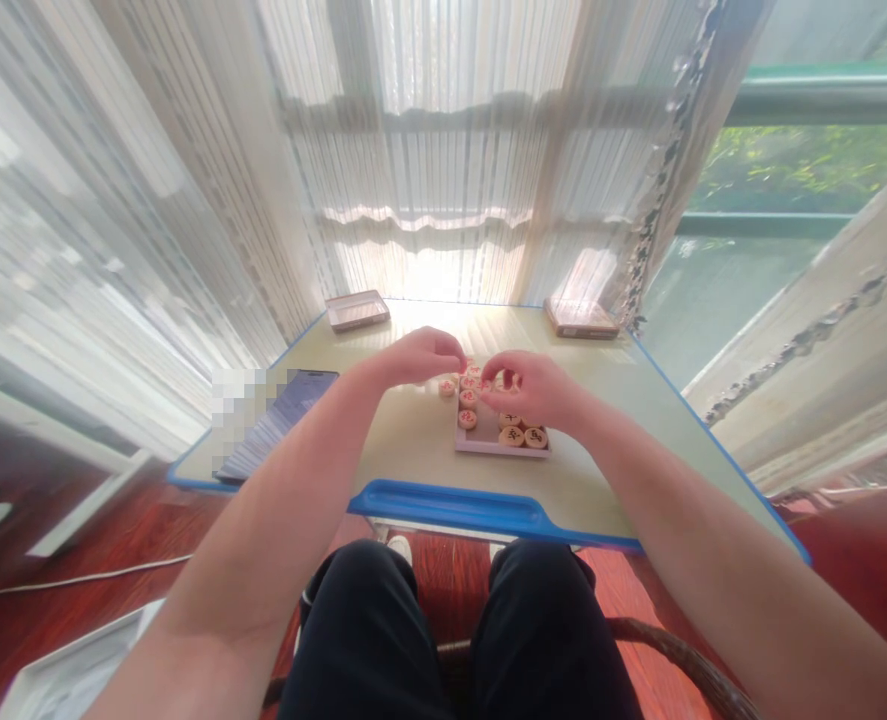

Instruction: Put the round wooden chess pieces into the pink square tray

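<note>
A shallow pinkish box (480, 447) on the table holds round wooden Chinese chess pieces. Red-marked pieces (468, 398) line its left side, and larger black-marked pieces (512, 437) lie at its near right. One red-marked piece (447, 388) rests on the table just left of the box. My left hand (432, 352) is at the box's far left corner, fingertips pinched at a red-marked piece. Over the box's right part, my right hand (524, 385) has curled fingers, with index finger and thumb close to the red pieces; whatever is between them is too small to tell.
A pale table (405, 440) with a blue rim and front tray (450, 508) stands before my knees. At its far left lies a shallow lid-like box (357, 310); another flat box (582, 318) is far right. A phone-like device (285, 415) lies beside my left forearm. Curtains (443, 150) hang behind.
</note>
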Tool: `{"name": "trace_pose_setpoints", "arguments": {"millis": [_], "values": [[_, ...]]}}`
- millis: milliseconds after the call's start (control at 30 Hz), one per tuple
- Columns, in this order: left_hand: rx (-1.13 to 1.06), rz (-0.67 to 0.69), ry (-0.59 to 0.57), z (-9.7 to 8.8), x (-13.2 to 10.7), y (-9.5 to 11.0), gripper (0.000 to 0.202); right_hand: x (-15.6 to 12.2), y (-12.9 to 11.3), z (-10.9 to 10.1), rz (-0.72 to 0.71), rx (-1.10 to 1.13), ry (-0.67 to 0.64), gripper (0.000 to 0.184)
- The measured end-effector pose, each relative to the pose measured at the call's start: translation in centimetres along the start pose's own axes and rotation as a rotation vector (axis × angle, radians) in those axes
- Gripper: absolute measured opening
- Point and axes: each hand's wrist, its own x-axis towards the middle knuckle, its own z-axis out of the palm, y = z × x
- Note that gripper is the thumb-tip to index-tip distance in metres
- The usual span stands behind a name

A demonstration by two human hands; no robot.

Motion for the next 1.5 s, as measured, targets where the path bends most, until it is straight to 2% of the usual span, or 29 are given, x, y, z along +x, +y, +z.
{"name": "trace_pose_setpoints", "arguments": {"millis": [100,167,300,467,767,1100,1367,1500], "values": [[0.183,-0.037,0.054,0.0,0.3,-0.8,0.024,-0.3,-0.5,0.4,-0.085,-0.06,-0.124,0.015],[0.261,-0.056,0.054,0.1,0.5,-1.3,0.028,-0.5,-0.7,0.8,-0.162,-0.11,-0.163,0.014],[0.308,-0.056,0.065,0.4,0.9,-2.0,0.034,-0.6,-0.6,1.3,-0.227,-0.214,-0.139,0.016],[0.351,-0.029,0.082,0.5,1.0,-1.9,0.034,-0.5,-0.5,1.5,-0.263,-0.201,-0.152,0.014],[0.364,-0.005,0.117,0.7,1.2,-2.1,0.033,-0.4,-0.5,1.5,-0.245,-0.153,-0.167,0.012],[0.51,0.004,0.142,0.8,1.6,-3.1,0.032,-0.3,-0.3,1.5,-0.213,-0.134,-0.165,0.015],[0.526,-0.003,0.137,0.9,1.4,-2.9,0.031,-0.4,-0.5,1.3,-0.197,-0.107,-0.151,0.014],[0.531,0.001,0.136,1.0,1.5,-2.7,0.036,0.2,0.5,0.6,-0.07,-0.125,-0.018,0.018]]}}
